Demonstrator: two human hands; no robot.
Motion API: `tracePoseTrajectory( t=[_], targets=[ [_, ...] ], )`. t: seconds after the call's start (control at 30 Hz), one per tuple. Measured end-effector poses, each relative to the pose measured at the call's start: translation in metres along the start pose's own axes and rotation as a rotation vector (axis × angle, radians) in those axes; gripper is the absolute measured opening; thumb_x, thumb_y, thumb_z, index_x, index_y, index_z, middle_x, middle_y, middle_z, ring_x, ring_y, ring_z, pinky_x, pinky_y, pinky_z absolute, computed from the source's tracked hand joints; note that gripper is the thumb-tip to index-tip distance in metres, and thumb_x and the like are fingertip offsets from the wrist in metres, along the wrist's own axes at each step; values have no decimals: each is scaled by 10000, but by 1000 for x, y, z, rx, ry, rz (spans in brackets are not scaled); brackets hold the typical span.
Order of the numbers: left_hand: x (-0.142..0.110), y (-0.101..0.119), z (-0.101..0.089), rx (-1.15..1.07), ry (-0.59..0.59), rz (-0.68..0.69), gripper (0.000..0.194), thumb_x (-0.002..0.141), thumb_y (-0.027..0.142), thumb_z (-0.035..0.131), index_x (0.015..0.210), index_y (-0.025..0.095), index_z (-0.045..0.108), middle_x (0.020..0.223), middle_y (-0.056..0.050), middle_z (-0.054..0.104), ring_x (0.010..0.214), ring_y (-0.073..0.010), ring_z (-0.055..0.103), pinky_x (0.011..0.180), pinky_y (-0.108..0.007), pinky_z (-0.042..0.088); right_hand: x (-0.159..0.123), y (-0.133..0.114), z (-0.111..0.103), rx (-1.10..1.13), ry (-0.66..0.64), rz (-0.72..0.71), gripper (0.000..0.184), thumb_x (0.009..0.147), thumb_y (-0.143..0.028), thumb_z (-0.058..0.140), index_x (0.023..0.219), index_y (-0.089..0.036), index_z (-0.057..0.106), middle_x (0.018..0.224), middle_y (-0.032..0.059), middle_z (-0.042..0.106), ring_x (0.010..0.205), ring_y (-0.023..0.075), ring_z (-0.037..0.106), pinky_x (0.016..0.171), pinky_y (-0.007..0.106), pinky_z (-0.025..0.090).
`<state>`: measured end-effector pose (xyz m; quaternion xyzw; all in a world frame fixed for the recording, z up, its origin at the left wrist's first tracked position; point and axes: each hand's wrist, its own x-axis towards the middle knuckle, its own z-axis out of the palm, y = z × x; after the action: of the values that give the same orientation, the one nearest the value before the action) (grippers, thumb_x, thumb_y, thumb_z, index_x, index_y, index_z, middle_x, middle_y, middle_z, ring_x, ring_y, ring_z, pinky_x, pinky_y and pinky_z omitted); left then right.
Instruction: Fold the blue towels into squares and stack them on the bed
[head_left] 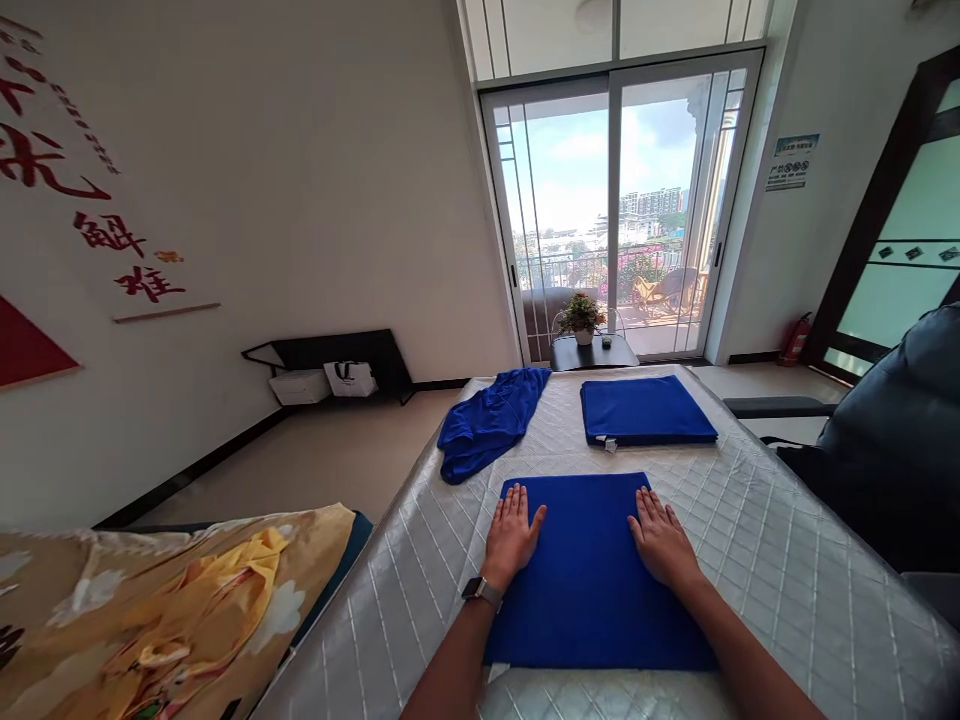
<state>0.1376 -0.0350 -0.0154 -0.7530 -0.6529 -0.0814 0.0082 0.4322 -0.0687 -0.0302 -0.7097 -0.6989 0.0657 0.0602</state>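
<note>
A blue cloth point(585, 580), folded into a flat rectangle, lies in front of me on the quilted silver-white mattress point(795, 560). My left hand point(513, 535) rests flat on its left edge, fingers stretched out and pointing away from me; a watch point(481, 591) is on that wrist. On the right edge of the same cloth lies my right hand point(663, 535), its fingers also straight and slightly apart. Neither hand grips anything. A small white tag shows at the cloth's near left corner.
Farther back on the mattress sit a neatly folded blue cloth stack point(649, 410) at right and a crumpled blue cloth point(495, 420) at left. A patterned yellow-brown blanket point(187, 610) covers a lower surface at left. A dark chair point(892, 430) stands at right.
</note>
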Motion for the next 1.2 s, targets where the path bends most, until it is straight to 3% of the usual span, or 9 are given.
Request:
tracePoseTrajectory(
  t=[0.1,0.2,0.37,0.57,0.83,1.2],
  targets=[
    [-5,-43,4,10,43,-67,761,1022,598,151,1558,89,329,1615,-173,323,1504,-281,297,1225,-496,265,0,0,1,-14,1,-4,663,1022,-410,151,1600,-85,157,1677,60,104,1550,184,54,1255,411,58],
    [-8,-58,5,8,41,-94,726,1033,571,172,1549,93,352,1607,-175,343,1501,-278,305,1228,-485,253,-1,0,2,-48,6,-9,660,1019,-395,161,1599,-81,171,1674,75,130,1548,193,88,1253,417,79],
    [-7,-52,-6,-13,36,-59,725,1036,553,192,1542,61,354,1599,-196,353,1499,-287,308,1223,-482,278,3,-4,-7,-114,25,-31,656,1010,-373,197,1587,-64,237,1665,105,169,1547,216,110,1250,449,68],
    [-10,-36,-10,-36,55,80,705,1041,553,200,1545,87,359,1610,-164,353,1502,-265,306,1227,-449,291,32,-20,-25,-92,0,-26,662,1024,-403,174,1591,-64,215,1668,94,162,1547,208,114,1247,421,100],
    [-8,-41,-9,-52,35,128,698,1038,571,211,1545,117,367,1624,-151,332,1511,-255,282,1229,-455,296,46,-5,-2,-43,9,-12,666,1027,-419,183,1592,-67,207,1671,82,166,1545,192,122,1249,394,101],
    [-3,-46,-4,-43,-21,85,652,1042,540,246,1560,157,343,1621,-129,341,1501,-254,307,1226,-465,291,49,3,-4,5,38,-10,663,1022,-408,186,1594,-74,213,1669,83,170,1545,191,126,1249,401,81]
  ],
)
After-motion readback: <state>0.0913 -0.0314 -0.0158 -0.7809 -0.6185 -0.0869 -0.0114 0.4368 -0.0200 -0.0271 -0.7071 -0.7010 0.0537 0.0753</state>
